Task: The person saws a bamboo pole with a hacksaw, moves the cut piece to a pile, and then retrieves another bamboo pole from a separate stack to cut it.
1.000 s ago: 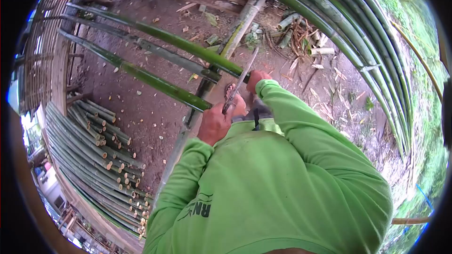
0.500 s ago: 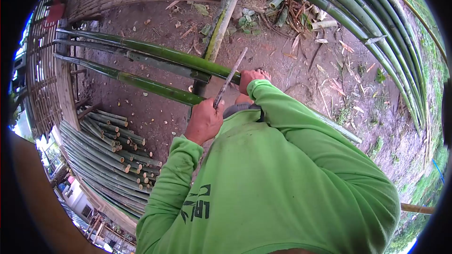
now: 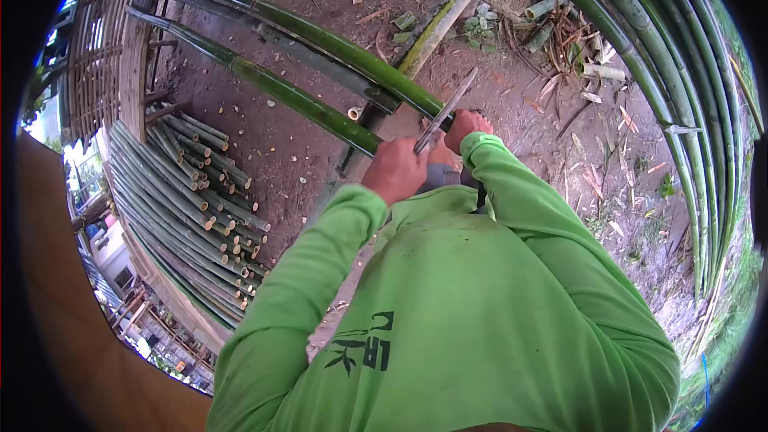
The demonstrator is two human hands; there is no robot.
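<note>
Around the handle of a long, thin blade (image 3: 450, 108), my left hand (image 3: 396, 170) is closed. The blade points up and to the right, its middle over the green bamboo pole (image 3: 328, 46) close to my other hand. My right hand (image 3: 467, 130) is closed on the near end of that same pole. Two more bamboo poles lie alongside; the lower green one (image 3: 296, 100) ends behind my left hand. The poles run away to the upper left. Whether the blade touches the bamboo cannot be made out.
A pile of cut bamboo (image 3: 192, 200) lies at the left by a slatted bamboo structure (image 3: 100, 56). A thick pole (image 3: 448, 16) slants at the top. Long green bamboo stems (image 3: 680, 88) curve down the right side. Bamboo offcuts (image 3: 602, 72) and dry leaves litter the dirt ground.
The camera view has shifted, so poles and pile appear lower and both hands farther right. The blade leans more to the right. Both hands keep their hold.
</note>
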